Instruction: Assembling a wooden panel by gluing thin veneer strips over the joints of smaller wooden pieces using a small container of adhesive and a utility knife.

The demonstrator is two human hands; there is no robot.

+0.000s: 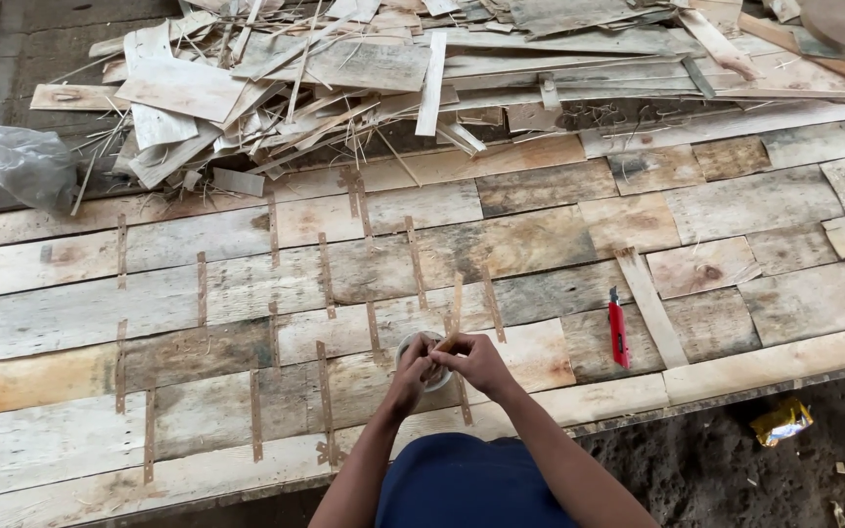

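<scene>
A broad, weathered patchwork table of grey and tan wooden veneer sheets (755, 205) stands over dark bare-earth floor (696, 469) in flat daylight.

The broad wooden table (755, 200) is a patchwork of thin veneer sheets in pale tan, grey-brown and weathered dark brown, some with darker knots and grain streaks. Narrow brown paper tape strips (326, 276) run across the seams as short vertical stripes. A slim red utility knife with a black tip (618, 330) lies on the greyish sheets. The round tape roll (429, 364) between the hands looks whitish-grey. The heap of veneer offcuts (364, 73) is pale cream and light grey. A crumpled translucent grey plastic bag (29, 164) sits beside it. A shiny yellow wrapper (780, 421) lies on the dark brown dirt floor (735, 469). The person's garment (462, 484) is dark navy blue.
</scene>
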